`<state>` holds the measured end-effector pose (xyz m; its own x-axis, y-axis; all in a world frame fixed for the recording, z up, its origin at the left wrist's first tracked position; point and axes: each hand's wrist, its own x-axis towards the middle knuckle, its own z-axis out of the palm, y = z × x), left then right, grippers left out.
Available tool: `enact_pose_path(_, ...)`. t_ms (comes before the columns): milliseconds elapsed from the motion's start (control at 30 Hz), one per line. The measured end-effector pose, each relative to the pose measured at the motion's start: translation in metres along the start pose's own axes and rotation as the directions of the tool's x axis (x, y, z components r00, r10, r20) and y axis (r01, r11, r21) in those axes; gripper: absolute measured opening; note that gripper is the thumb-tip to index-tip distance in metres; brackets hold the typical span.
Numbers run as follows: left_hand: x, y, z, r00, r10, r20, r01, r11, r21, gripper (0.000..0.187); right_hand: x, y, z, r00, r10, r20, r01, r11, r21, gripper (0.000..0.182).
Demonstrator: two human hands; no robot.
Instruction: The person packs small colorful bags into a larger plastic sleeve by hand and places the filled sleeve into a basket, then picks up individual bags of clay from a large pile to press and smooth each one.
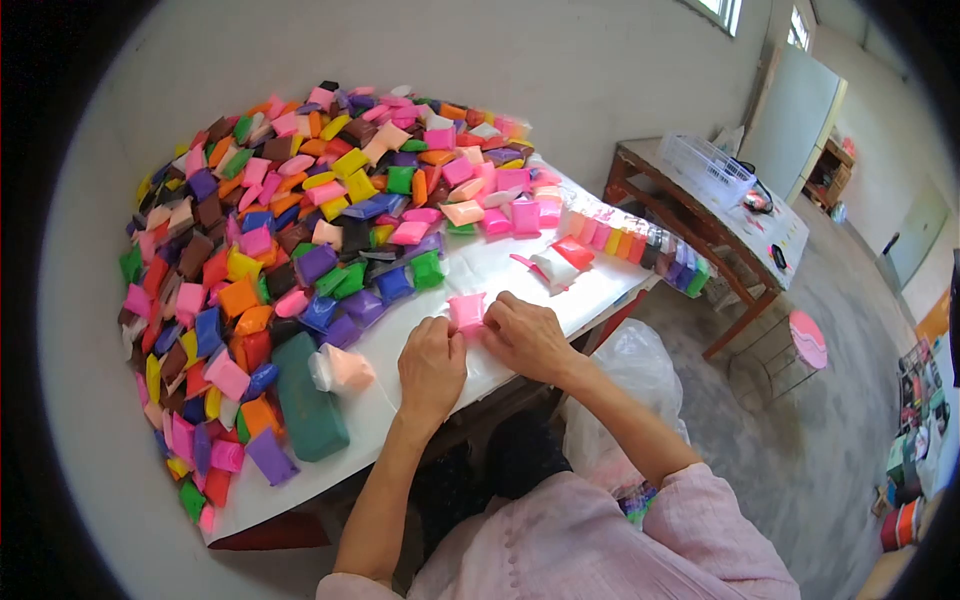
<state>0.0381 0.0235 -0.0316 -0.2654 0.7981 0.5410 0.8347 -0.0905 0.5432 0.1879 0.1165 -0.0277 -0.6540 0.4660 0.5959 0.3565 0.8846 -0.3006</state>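
A small pink clay packet (pixel 467 312) lies at the front of the white table, between my two hands. My left hand (pixel 433 368) has its fingers closed at the packet's left lower edge. On the other side, my right hand (pixel 524 338) pinches the right edge with curled fingers. Both sets of fingertips are partly hidden behind the knuckles. Left of my left hand sit a peach packet (pixel 348 369) in clear wrap and a dark green block-shaped case (pixel 308 400). Beyond my right hand lie a red packet (pixel 573 253) and a white packet (pixel 552 270).
A big heap of coloured packets (pixel 310 215) covers the table's left and back. A row of packets in clear wrap (pixel 630 240) lines the right end. A clear plastic bag (pixel 630 385) hangs below. Farther right stand a wooden table (pixel 770 240) with a white basket (pixel 705 165) and a pink-topped stool (pixel 807 340).
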Motion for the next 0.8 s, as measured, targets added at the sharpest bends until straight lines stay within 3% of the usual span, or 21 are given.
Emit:
enact_pose_path(300,0.001,0.004,-0.005,0.999,-0.017,0.044,0.019,0.998,-0.053,0.007,-0.002,0.007,0.005,1.0,-0.004,-0.011,0.005,0.998,0.064,0.02)
enact_pose_path(500,0.002,0.004,-0.002,0.997,-0.074,0.021,0.075,0.996,-0.056,0.011,-0.001,0.006,0.003,1.0,-0.01,0.003,0.01,0.996,0.084,0.019)
enact_pose_path(733,0.002,0.0,0.004,0.996,-0.034,-0.083,0.03,0.998,-0.054,0.014,-0.001,0.005,0.004,1.0,0.006,0.009,-0.007,0.997,0.079,0.016)
enact_pose_path(800,0.002,-0.001,-0.002,0.998,-0.054,-0.012,0.051,0.99,-0.135,0.01,-0.001,0.004,-0.001,0.999,0.035,0.023,-0.038,0.989,0.144,0.014)
